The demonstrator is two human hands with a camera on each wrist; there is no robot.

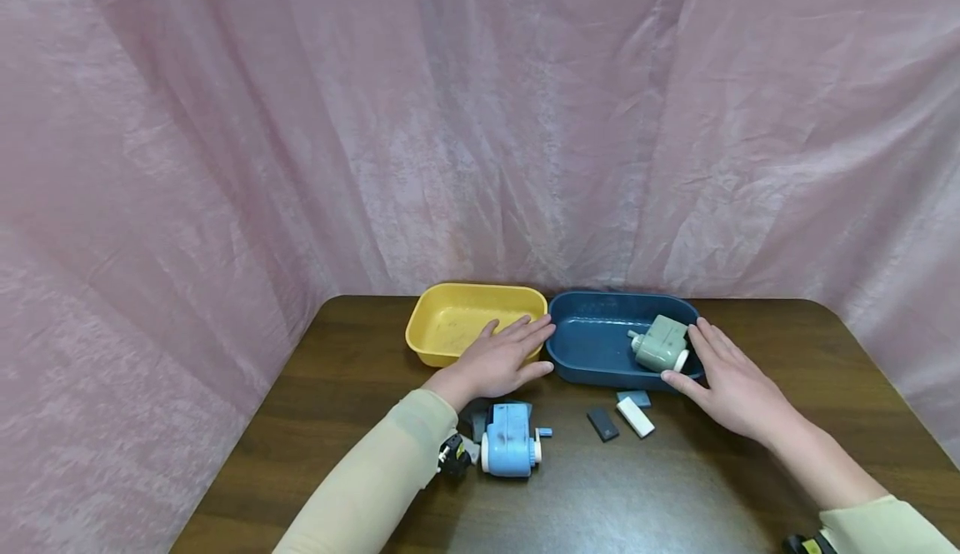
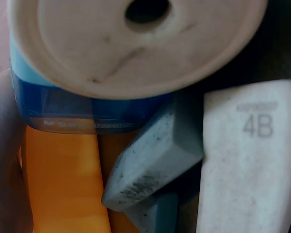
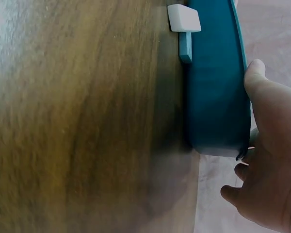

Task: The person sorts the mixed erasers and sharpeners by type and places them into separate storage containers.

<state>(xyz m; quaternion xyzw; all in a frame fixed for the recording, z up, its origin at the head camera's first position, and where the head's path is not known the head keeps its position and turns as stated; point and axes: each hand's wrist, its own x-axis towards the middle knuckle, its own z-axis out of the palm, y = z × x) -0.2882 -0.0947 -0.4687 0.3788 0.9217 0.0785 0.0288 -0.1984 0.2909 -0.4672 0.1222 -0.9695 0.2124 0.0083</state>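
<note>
Both hands are lying flat-fingered around the blue tray [image 1: 592, 376], which is sitting between them at the back of the desk [image 1: 360, 387]. The left hand [image 1: 501, 362] is stretching its straight, spread fingers across the right end of the yellow tray [image 1: 453, 321], its fingertips reaching the blue tray's left rim; whether they are touching it is hard to tell. The right hand [image 1: 733, 387] is holding its fingers extended along the blue tray's right end, its thumb resting at the front rim. Inside that tray, right beside the right fingertips, the green sharpener [image 1: 663, 343] is lying with its crank pointing left. Below the left hand, near its wrist, the blue sharpener [image 1: 510, 446] is standing with its crank to the right; its pale, holed face is filling the top of the left wrist view. Close by that face, a grey eraser [image 2: 148, 155] and a white eraser marked 4B [image 2: 250, 155] are lying. Between the hands, in front of the blue tray, a black eraser [image 1: 602, 424], a plain white eraser [image 1: 635, 417] and a blue eraser [image 1: 636, 398] are sitting close together. Behind the desk, a pink curtain [image 1: 480, 121] is hanging in folds.
</note>
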